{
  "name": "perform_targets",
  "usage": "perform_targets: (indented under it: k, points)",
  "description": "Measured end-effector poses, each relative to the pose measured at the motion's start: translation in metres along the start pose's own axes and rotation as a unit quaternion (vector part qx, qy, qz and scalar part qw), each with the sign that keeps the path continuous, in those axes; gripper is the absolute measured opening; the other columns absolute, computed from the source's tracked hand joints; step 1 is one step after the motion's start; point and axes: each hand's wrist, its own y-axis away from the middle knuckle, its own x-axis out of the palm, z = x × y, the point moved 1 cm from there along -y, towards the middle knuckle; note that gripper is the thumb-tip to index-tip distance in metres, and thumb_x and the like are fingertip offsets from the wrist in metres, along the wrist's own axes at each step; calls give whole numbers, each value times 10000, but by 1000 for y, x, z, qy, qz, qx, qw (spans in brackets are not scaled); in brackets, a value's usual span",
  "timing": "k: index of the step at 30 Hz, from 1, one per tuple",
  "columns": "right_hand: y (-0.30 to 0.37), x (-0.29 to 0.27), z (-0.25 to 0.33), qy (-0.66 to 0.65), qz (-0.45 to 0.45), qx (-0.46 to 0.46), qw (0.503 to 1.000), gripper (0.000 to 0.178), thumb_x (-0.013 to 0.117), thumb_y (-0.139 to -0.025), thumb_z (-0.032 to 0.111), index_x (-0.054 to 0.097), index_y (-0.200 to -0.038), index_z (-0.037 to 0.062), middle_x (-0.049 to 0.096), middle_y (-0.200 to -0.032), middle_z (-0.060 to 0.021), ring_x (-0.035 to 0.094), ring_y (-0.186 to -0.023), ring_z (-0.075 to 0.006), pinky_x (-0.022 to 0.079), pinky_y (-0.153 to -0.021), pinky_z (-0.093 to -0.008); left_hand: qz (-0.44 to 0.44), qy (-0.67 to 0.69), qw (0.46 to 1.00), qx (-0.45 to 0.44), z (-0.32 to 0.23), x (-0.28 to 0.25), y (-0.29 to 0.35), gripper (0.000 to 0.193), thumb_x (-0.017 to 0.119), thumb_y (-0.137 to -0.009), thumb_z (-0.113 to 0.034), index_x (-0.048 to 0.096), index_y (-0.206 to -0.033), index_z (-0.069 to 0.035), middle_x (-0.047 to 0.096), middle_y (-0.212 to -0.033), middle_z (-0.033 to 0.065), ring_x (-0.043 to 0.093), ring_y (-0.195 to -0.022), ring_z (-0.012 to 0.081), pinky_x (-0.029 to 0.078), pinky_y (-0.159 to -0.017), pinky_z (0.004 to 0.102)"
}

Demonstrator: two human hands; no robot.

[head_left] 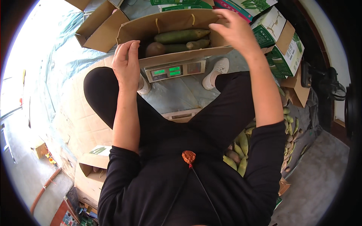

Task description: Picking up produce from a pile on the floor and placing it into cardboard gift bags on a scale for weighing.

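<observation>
Left fingers (122, 52) are pressing together, right fingers (226, 16) are spreading; between them, a box (188, 55) is holding green vegetables (181, 36).

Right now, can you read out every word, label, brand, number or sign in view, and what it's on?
Silver-grey electronic scale: lit green digits, too small and blurred to read.
White-and-green printed cardboard box at right: dark lettering, too small to read.
White-and-green printed carton at the top edge: any lettering is too small to read.
Open brown cardboard box with yellow loops: no text shows.
</observation>
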Motion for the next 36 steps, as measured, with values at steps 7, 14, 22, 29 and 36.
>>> perform_targets:
  k: [7, 14, 22, 29, 36]
  points:
    - [29, -43, -44, -100, -37, 151, 983, 296, 652, -815, 247, 638, -1036, 51, 657, -849, -66, 584, -747, -103, 450, -663, -232, 5, -12, 1000, 14, 2, 1, 1, 121, 590, -869, -105, 651, -895, -4, 615, -811, 67, 577, -754, 151, 445, -691, 253]
    - [31, -45, -49, -92, -51, 132, 986, 307, 641, -785, 199, 626, -1063, 69, 659, -880, -65, 614, -795, -145, 476, -689, -285, 22, -28, 999, 1, 7, 3, 2, 152, 566, -904, -119, 652, -910, 6, 626, -845, 36, 590, -820, 102, 437, -748, 218]
    - [22, -46, -56, -32, -2, 130, 991, 445, 670, -761, 140, 555, -1182, 54, 618, -1077, -89, 609, -838, -154, 482, -763, -306, 32, -5, 999, -17, -2, 8, -1, 131, 585, -879, -90, 656, -930, 6, 630, -869, 58, 565, -799, 115, 445, -746, 241]
    - [-1, -15, -70, 83, -20, 252, 964, 421, 657, -715, 261, 614, -1095, 84, 552, -1159, -167, 575, -1042, -335, 484, -853, -440, 156, -2, 984, -88, -27, -14, -20, 269, 538, -920, -161, 582, -1149, -27, 604, -1100, 46, 528, -1049, 116, 388, -917, 251]
    - [7, -16, -94, 110, 47, 313, 942, 501, 660, -727, 415, 612, -1094, 77, 614, -1074, -161, 586, -1028, -303, 481, -843, -436, 265, -163, 947, -75, -8, -41, -89, 409, 529, -924, -232, 473, -1270, -20, 539, -1187, 136, 496, -1127, 213, 381, -958, 322]
